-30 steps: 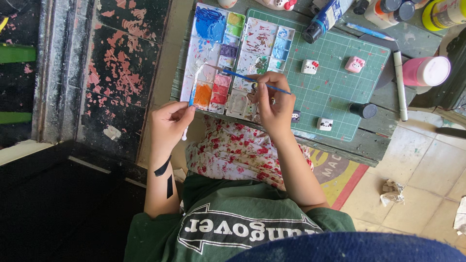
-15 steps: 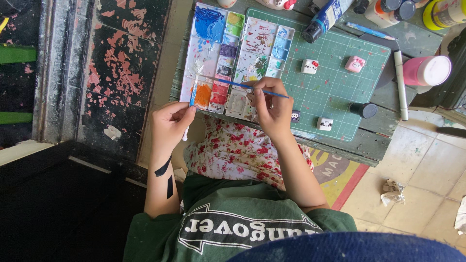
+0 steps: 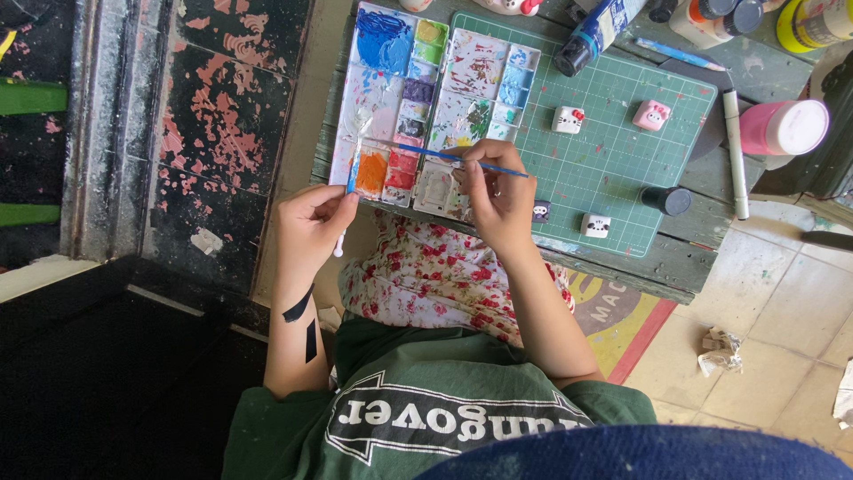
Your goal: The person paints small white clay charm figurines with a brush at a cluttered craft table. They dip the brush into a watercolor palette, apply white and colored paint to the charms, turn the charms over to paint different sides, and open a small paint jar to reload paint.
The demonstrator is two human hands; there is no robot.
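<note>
Paintbrush (image 3: pixel 462 158), thin with a blue handle, pinched in the right hand (image 3: pixel 499 197), tip over the paint tray (image 3: pixel 354 107). Left hand (image 3: pixel 311 227) grips a second brush (image 3: pixel 352 173) (white handle, upright) at the tray's orange well. Tray wells hold blue, green, purple, red and orange paint. Small painted figure (image 3: pixel 567 119) sits on the green mat (image 3: pixel 613 169). Bottles along the tabletop (image 3: pixel 675 262) are cut off by the top edge.

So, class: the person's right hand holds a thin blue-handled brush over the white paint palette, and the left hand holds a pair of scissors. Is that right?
Not quite. The head view shows the left hand holding a white cotton swab, not scissors. The right hand does hold the thin blue-handled brush over the white paint palette.
</note>
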